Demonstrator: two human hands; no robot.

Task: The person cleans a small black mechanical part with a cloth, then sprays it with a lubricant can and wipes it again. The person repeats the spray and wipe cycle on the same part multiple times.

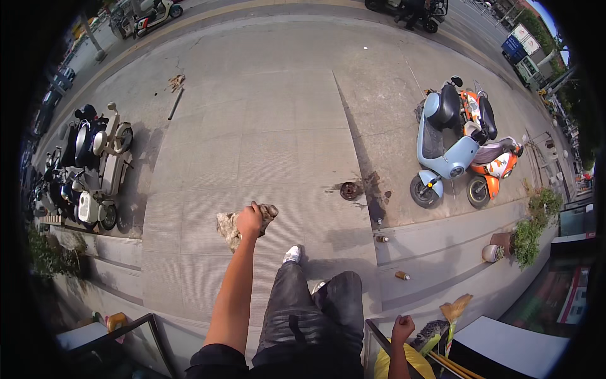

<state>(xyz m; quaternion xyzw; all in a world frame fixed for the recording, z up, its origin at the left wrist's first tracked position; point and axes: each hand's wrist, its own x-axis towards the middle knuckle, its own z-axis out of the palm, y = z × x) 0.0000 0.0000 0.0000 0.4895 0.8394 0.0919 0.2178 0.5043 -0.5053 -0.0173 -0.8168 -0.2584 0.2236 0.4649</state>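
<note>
My left hand (250, 220) is stretched out ahead over the ramp, its fingers closed around a dirty, crumpled rag (228, 231). The cloth is beige with dark stains and spreads out on both sides of the fist. Lower right, my right hand (403, 328) hangs with curled fingers, and nothing shows in it. It is nearest to a broom (456, 308) and a yellow bag (413, 363) beside the doorway. On the ground ahead to the right lies a round, rusty-brown metal part (349, 191), with dark wet stains around it.
Small bottles (402, 275) stand or lie on the steps at right. Parked scooters (448, 148) are at right, more (95, 164) at left. A dark pipe (176, 104) lies far left. Potted plants (499, 247) line the right side. Glass door frames (154, 341) flank my legs.
</note>
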